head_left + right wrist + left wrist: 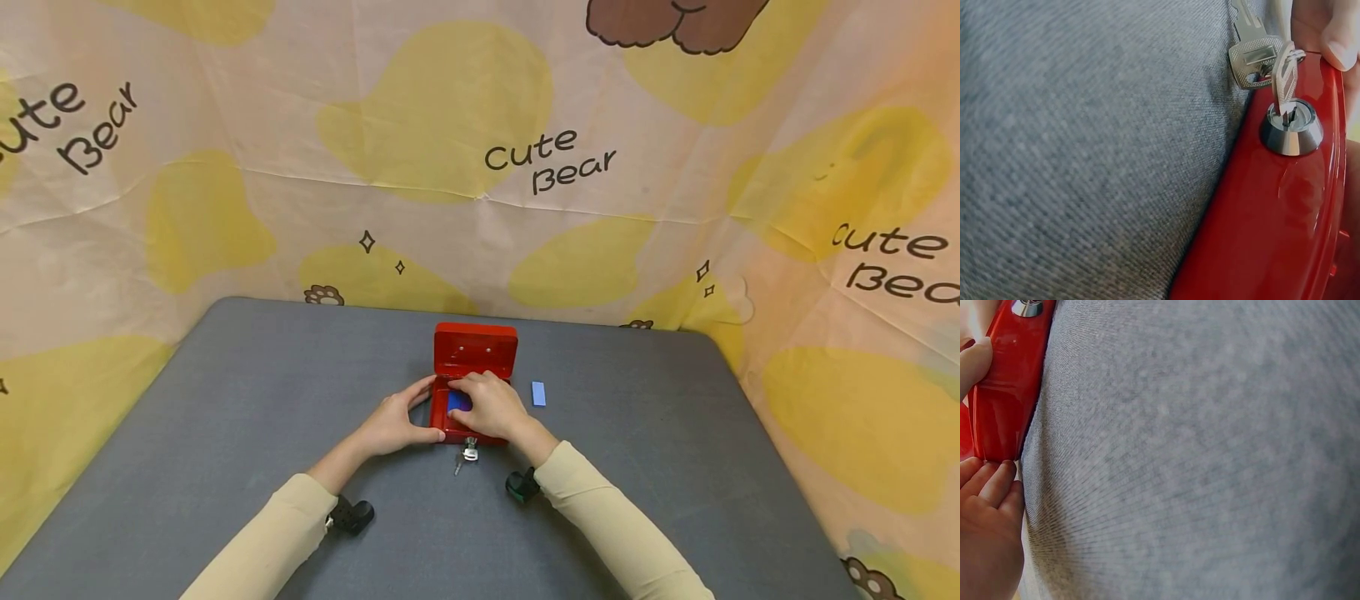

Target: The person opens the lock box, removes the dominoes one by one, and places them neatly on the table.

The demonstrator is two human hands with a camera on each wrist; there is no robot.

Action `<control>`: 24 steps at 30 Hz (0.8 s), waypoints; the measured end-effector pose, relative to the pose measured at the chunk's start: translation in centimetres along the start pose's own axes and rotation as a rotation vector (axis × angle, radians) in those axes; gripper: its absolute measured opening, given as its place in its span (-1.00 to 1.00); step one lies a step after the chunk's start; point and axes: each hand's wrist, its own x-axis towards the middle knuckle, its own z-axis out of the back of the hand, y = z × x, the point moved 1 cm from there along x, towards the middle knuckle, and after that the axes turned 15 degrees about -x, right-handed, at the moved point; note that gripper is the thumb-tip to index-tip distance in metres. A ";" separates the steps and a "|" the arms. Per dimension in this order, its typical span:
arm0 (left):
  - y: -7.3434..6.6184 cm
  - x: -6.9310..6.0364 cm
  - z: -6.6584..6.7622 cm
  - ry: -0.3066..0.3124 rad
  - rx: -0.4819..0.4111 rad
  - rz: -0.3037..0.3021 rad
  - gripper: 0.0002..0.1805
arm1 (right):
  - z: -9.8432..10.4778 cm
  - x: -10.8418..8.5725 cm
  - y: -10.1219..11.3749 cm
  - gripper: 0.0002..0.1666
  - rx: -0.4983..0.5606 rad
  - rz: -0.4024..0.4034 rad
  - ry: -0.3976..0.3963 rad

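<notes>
In the head view, a red metal cash box (444, 333) stands on the table with its lid raised. My left hand (387, 425) grips its left end, the thumb on the front corner and the fingers along the side. Over the open tray is my right hand (491, 406), its thumb and index finger on either side of a blue and purple piece (459, 401); whether they pinch it I cannot tell. Two keys (1254, 56) hang at the round silver lock (1292, 134) on the box's front, one of them in the keyhole. The right fingertips are partly hidden.
A small light-blue block (538, 394) lies on the grey table (637, 400) to the right of the box. Behind the table hangs a patterned cloth (420, 108), and another stretch of it runs along the right side.
</notes>
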 end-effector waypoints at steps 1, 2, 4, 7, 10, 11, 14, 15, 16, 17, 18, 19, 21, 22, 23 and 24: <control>0.0 0.0 0.0 -0.001 -0.001 0.000 0.01 | 0.0 0.0 0.0 -0.38 -0.003 -0.001 0.002; 0.0 0.0 0.0 -0.001 0.000 -0.002 0.00 | 0.0 0.0 0.1 -0.38 -0.008 -0.002 0.004; 0.0 0.0 0.0 -0.002 -0.001 -0.004 0.00 | 0.0 0.0 0.1 -0.39 -0.019 0.000 0.006; 0.0 0.0 0.0 -0.001 -0.006 -0.006 0.00 | -0.1 0.0 0.2 -0.38 -0.033 0.001 0.009; 0.0 0.0 -0.1 0.000 -0.009 -0.007 0.00 | -0.2 0.0 0.2 -0.38 -0.033 0.006 0.006; 0.0 0.0 -0.1 0.001 -0.010 -0.007 0.00 | -0.2 0.0 0.1 -0.38 -0.031 0.008 0.006; 0.0 -0.1 -0.1 0.001 -0.009 -0.004 -0.01 | -0.3 0.0 0.1 -0.39 -0.027 0.015 0.003; 0.0 -0.1 -0.1 0.000 -0.010 -0.003 -0.01 | -0.3 0.0 0.1 -0.39 -0.026 0.014 0.007; 0.0 -0.1 -0.1 0.000 -0.009 -0.002 -0.01 | -0.3 0.0 0.1 -0.40 -0.027 0.016 0.008; 0.0 -0.1 -0.1 0.000 -0.010 -0.001 -0.01 | -0.2 0.0 0.2 -0.40 -0.028 0.017 0.009; 0.0 -0.1 -0.1 -0.001 -0.008 -0.001 0.00 | -0.2 0.0 0.2 -0.40 -0.030 0.018 0.006; 0.0 -0.1 -0.1 -0.001 -0.007 -0.002 0.00 | -0.2 0.0 0.2 -0.41 -0.031 0.020 0.004; 0.0 0.0 -0.1 -0.003 -0.005 -0.004 0.00 | -0.1 0.0 0.2 -0.41 -0.033 0.020 0.005; 0.1 0.0 -0.1 -0.003 -0.003 -0.004 0.00 | -0.1 0.0 0.2 -0.42 -0.032 0.021 0.005; 0.1 0.0 -0.1 -0.003 -0.002 -0.005 0.00 | -0.1 0.0 0.3 -0.42 -0.029 0.021 0.007; 0.1 0.0 -0.1 -0.004 -0.001 -0.005 0.00 | -0.1 0.0 0.3 -0.43 -0.027 0.022 0.009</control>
